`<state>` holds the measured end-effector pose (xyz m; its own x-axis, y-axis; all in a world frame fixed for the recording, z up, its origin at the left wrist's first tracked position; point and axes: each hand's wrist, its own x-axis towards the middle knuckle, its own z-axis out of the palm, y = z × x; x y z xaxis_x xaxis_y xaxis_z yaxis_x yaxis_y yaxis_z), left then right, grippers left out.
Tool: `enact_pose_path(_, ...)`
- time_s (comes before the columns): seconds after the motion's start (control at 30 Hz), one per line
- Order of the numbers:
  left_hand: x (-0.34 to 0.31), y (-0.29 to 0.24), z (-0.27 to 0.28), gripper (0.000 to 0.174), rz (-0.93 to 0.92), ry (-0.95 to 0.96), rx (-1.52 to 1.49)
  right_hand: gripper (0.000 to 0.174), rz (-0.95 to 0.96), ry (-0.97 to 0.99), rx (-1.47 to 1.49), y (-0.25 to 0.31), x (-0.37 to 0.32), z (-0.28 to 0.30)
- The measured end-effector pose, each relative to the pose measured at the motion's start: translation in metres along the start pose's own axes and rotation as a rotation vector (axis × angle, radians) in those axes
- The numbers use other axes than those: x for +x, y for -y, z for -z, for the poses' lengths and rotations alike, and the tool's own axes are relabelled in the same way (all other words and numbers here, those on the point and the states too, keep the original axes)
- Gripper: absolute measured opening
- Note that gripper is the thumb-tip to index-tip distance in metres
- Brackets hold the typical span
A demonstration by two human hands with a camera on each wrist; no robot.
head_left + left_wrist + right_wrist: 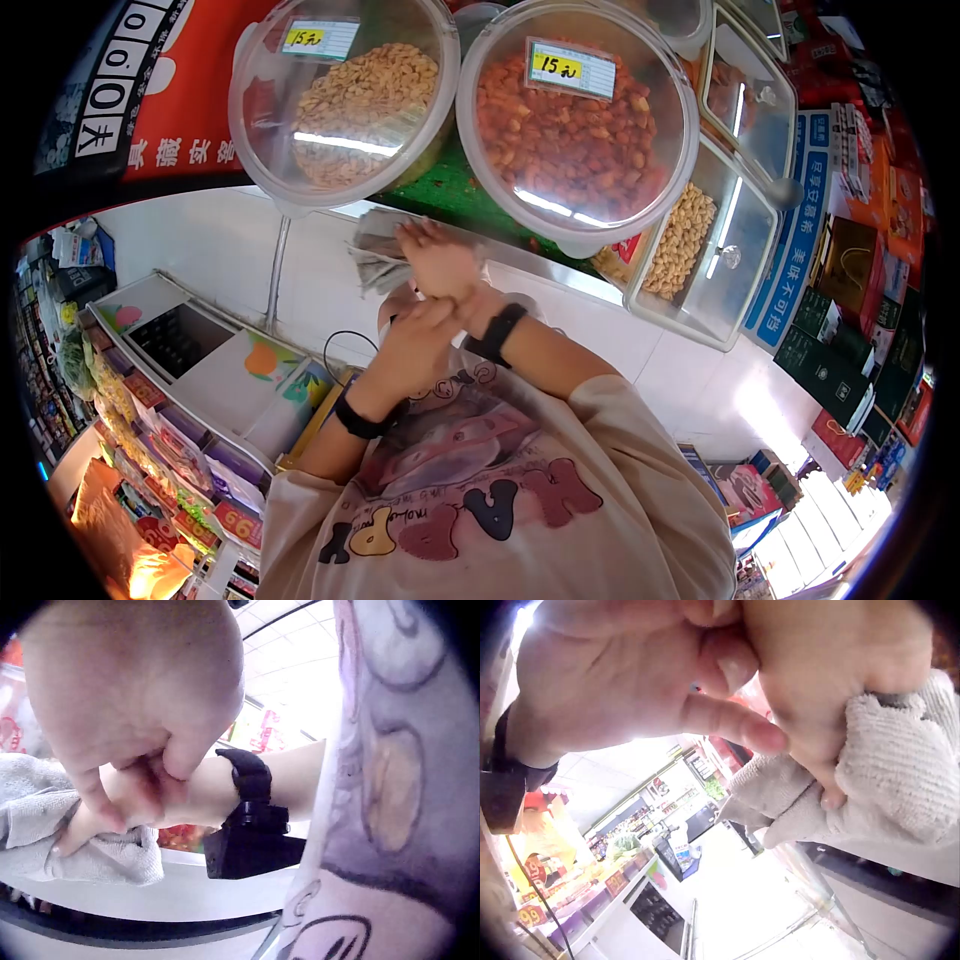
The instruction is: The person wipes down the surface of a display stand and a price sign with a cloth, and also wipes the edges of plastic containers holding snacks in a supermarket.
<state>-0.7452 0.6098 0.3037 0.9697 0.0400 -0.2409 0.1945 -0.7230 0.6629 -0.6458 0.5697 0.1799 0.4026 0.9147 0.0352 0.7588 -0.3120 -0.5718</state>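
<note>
A grey ribbed cloth (378,252) is bunched in my right hand (445,265), its folds spilling past the fingers at the edge of the white counter. Close up in the right wrist view, the thumb lies against the cloth (904,769). My left hand (418,342) reaches across to the right wrist, with fingers curled onto it just above the black band. The left wrist view has this left hand (142,682) pinching there, while the cloth (112,859) shows beneath the right hand.
Two round lidded tubs, one of pale nuts (365,110) and one of reddish snacks (570,140), stand ahead on green matting. A clear bin of nuts (685,240) sits to their right. Snack shelves (180,450) line the left; boxed goods (830,350) are at right.
</note>
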Motion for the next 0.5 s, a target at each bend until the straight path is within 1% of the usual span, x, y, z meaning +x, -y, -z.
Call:
enact_pose_path(0.13,-0.012,0.017,0.010,0.070,0.063,-0.119,0.016,0.043,0.036,-0.002,-0.052,0.021,0.033,-0.028)
enact_pose_path(0.2,-0.016,0.022,0.011,0.069,0.101,-0.158,0.040,0.042,0.057,-0.040,-0.072,0.029,0.043,-0.037)
enact_pose_path(0.27,-0.018,0.024,0.012,0.069,0.108,-0.153,0.033,0.042,0.086,-0.061,-0.109,0.032,0.048,-0.040)
enact_pose_path(0.37,-0.014,0.021,0.007,0.069,0.122,-0.137,-0.009,0.044,0.104,-0.049,-0.024,0.025,0.043,-0.032)
enact_pose_path(0.4,-0.010,0.020,0.006,0.068,0.126,-0.132,-0.022,0.045,0.090,0.011,-0.002,0.022,0.042,-0.025)
enact_pose_path(0.47,0.002,0.013,0.011,0.068,0.065,-0.066,-0.052,0.048,0.062,0.133,0.044,0.011,0.033,-0.006)
enact_pose_path(0.5,0.007,0.009,0.011,0.068,0.035,-0.030,-0.074,0.048,0.051,0.100,0.064,0.004,0.025,-0.001)
